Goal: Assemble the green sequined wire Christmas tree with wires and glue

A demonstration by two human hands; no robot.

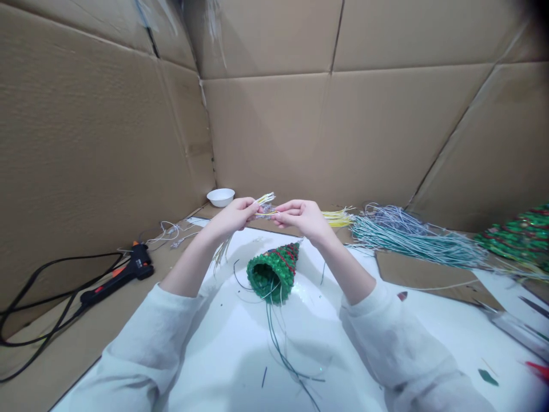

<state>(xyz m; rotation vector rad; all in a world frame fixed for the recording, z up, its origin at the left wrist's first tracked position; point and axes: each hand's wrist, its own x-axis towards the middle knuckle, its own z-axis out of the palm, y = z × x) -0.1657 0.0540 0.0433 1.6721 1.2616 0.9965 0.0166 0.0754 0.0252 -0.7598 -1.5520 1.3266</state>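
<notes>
My left hand (240, 214) is closed around a bundle of white and yellow wires (265, 198), whose tips stick out past the fingers while the rest hangs below the wrist. Close beside it, my right hand (301, 217) pinches a yellow wire (271, 213) that runs between both hands. Something clear and shiny lies in the gap there, too small to make out. Below the hands, a green beaded Christmas tree (274, 272) with red strands lies on its side, hollow base toward me. Dark green wires (278, 349) trail out of that opening.
A black glue gun (124, 274) with its cable lies at left. A white bowl (221, 197) stands at the back. Green wires (412, 240), grey wires (392, 217) and yellow wires (338, 217) are heaped back right, near another beaded tree (518, 234). Cardboard walls (274, 126) enclose the table.
</notes>
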